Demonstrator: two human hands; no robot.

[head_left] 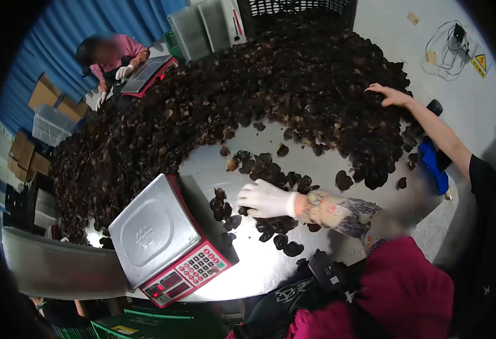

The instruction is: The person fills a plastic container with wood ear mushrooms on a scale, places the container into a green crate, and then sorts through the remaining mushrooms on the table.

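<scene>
My right hand, in a white glove with a patterned sleeve above it, reaches in from the lower right over the metal table. Its fingers are curled, with a dark wood ear mushroom at the fingertips, between thumb and forefinger. Loose mushrooms lie just behind the hand, and more lie in front of it. To its left stands a red scale with a bare steel pan and a lit red display. My left hand is not in view.
A large heap of wood ear mushrooms curves round the table's far side. At the right, a co-worker's bare hand touches the heap. Far left, another gloved person works by a second scale. A black crate stands behind.
</scene>
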